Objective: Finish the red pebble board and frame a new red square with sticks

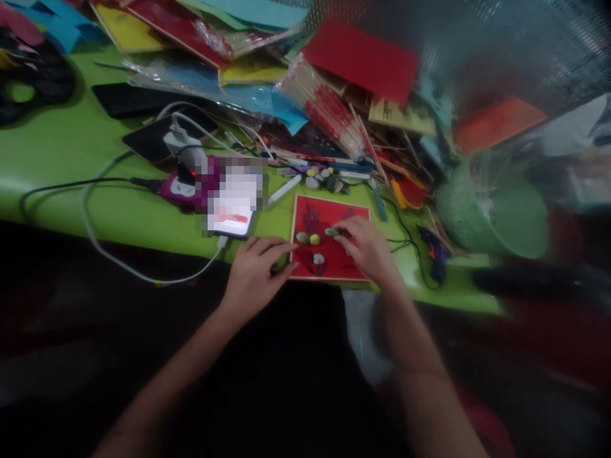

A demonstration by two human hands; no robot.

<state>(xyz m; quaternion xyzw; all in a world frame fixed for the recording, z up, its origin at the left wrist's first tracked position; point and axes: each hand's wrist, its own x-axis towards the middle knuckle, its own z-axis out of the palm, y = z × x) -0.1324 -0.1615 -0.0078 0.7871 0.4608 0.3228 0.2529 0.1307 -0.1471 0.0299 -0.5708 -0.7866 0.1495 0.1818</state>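
Observation:
A square red board [338,257] with a pale border lies at the front of the green tabletop, with dark drawn lines on it. On the board a greenish pebble [302,237] and a yellow pebble [314,240] sit side by side, and a whitish pebble [318,259] lies below them. Between thumb and fingers, my right hand [370,248] pinches a green pebble [331,232] over the board's upper middle. My left hand [255,267] is open at the board's left edge, its thumb and index finger apart, fingertips at the border.
Left of the board lies a lit phone [233,203] on a cable beside a purple power strip [174,191]. Behind it are loose pebbles [324,180], pens and stick bundles [319,105]. A green basket [494,207] and a glue gun [434,251] lie to the right.

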